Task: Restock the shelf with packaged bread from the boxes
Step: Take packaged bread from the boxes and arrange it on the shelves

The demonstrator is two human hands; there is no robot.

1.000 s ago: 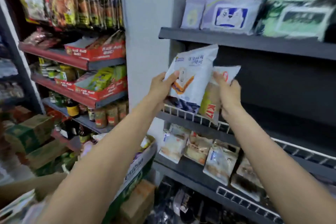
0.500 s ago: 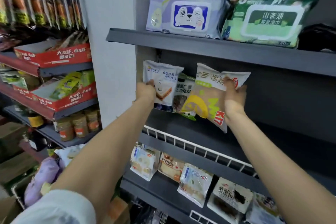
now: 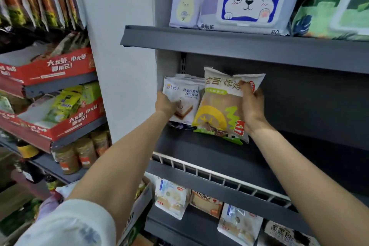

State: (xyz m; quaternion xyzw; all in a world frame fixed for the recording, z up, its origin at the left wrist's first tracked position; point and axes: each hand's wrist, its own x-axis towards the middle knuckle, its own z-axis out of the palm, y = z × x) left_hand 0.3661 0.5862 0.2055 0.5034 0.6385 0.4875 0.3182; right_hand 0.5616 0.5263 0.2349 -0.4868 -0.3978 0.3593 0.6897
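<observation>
My left hand [image 3: 166, 104] grips a white toast bread packet [image 3: 184, 96], upright at the far left of the dark middle shelf [image 3: 199, 148], with other white packets standing behind it. To its right, my right hand [image 3: 252, 108] holds a larger bread packet with yellow and green print [image 3: 217, 114] by its right edge, upright and leaning against the white packets. Both arms reach over the shelf's white wire rail [image 3: 215, 175].
Wet-wipe packs [image 3: 249, 4] sit on the shelf above. More bread packets [image 3: 172, 199] lean on the lower shelf. A cardboard box [image 3: 139, 209] stands below my left arm. Left shelves carry red snack trays [image 3: 54, 68] and jars [image 3: 79, 154].
Both hands have pushed the packets deeper and lower into the shelf's left corner. The packets now stand side by side, and the view has closed in on the shelf.
</observation>
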